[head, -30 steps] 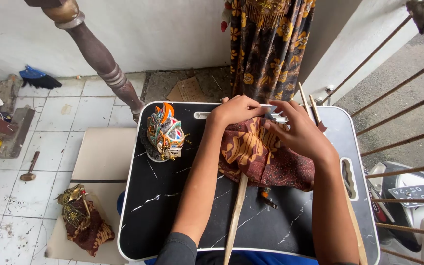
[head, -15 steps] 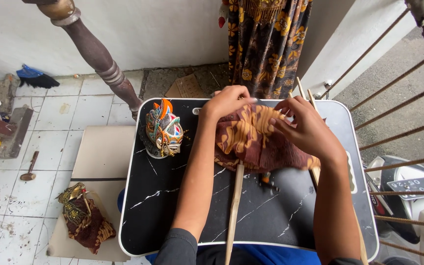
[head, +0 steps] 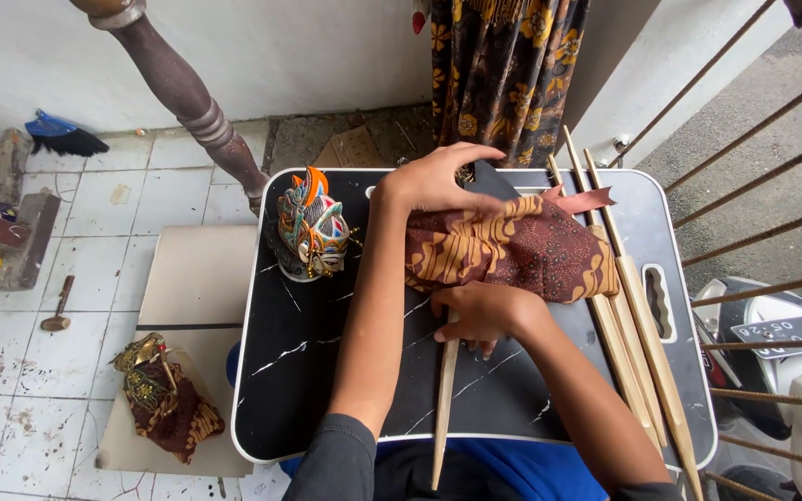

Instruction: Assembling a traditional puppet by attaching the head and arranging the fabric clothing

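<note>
A brown and gold patterned cloth (head: 522,249) lies folded across a black marble-look tray table (head: 327,371). My left hand (head: 438,178) presses flat on the cloth's upper left edge, fingers spread. Just below the cloth, my right hand (head: 480,313) is closed around the top of a wooden stick (head: 443,408) that runs down toward me. A colourful painted puppet head (head: 313,227) stands on the table to the left of my left arm. Several more wooden sticks (head: 628,334) lie along the table's right side, partly under the cloth.
A second clothed puppet (head: 164,399) lies on cardboard (head: 192,278) on the tiled floor at left. A turned wooden post (head: 192,102) and a patterned hanging cloth (head: 503,65) stand behind the table. Metal railing bars (head: 754,223) and a scooter (head: 791,362) are at right.
The cloth has been lowered from both raised hands and laid flat on the table. My right hand has dropped below it to the wooden stick; my left hand now presses on top.
</note>
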